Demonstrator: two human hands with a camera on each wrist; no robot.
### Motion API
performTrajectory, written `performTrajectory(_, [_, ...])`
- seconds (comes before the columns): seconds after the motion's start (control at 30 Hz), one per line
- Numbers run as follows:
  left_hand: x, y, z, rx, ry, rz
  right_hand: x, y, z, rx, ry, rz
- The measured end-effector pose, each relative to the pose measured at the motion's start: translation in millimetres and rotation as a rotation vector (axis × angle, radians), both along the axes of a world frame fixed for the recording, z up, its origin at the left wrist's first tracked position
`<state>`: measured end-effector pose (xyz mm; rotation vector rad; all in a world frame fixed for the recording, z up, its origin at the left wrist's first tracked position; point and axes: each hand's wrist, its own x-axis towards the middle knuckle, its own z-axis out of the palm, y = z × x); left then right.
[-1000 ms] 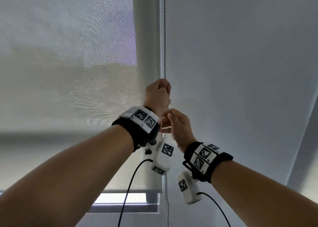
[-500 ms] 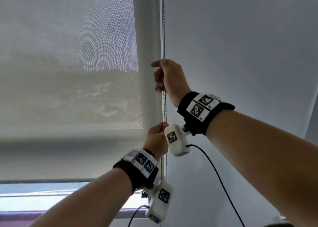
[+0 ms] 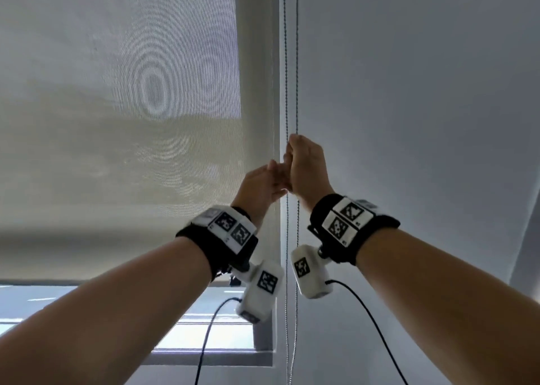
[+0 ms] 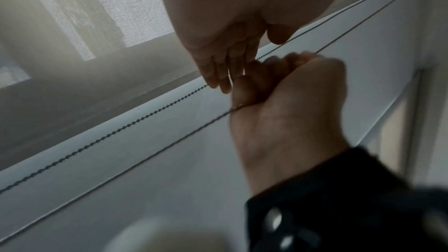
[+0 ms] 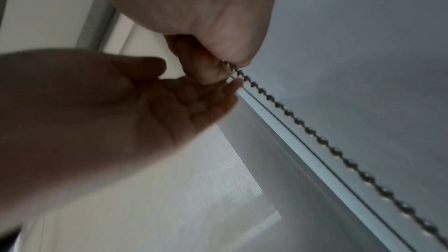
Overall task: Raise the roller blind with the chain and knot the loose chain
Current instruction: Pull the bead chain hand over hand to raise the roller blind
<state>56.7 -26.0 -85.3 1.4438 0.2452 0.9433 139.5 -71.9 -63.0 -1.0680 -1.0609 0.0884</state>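
The pale roller blind [image 3: 117,122] covers most of the window, its bottom bar [image 3: 102,279] low at the left. Two strands of the bead chain [image 3: 297,63] hang along the frame's right edge. My right hand [image 3: 304,165] grips the right strand in a fist; the beads leave its fingers [image 5: 213,72] in the right wrist view. My left hand [image 3: 268,177] is just left of it with straight fingers [image 4: 218,70]. The other strand [image 4: 121,127] passes between those fingers and the thumb, ungripped.
A white window frame post [image 3: 254,92] stands between blind and chain. A plain grey wall [image 3: 409,122] fills the right side. Bright bare glass [image 3: 87,311] shows under the blind. Black cables [image 3: 204,341] hang from the wrist cameras.
My right hand has pulled its strand down from high up. My left hand has let go of the chain low down and risen beside the right. The blind's bottom edge sits higher.
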Motion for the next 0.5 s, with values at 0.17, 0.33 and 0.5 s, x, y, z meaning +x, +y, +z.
performTrajectory(0.17, [8.0,-6.3,23.9,0.044,0.004,0.008,1.8,2.1,-43.3,-0.062,0.052,0.07])
performTrajectory(0.33, [18.8,-16.3,38.6,0.054,0.013,-0.027,-4.8,2.9,-92.7,-0.102,0.203,0.144])
performTrajectory(0.5, [26.9,-23.2,36.9,-0.008,-0.035,0.003,-1.7,-1.9,-119.3,-0.063,0.157,0.139])
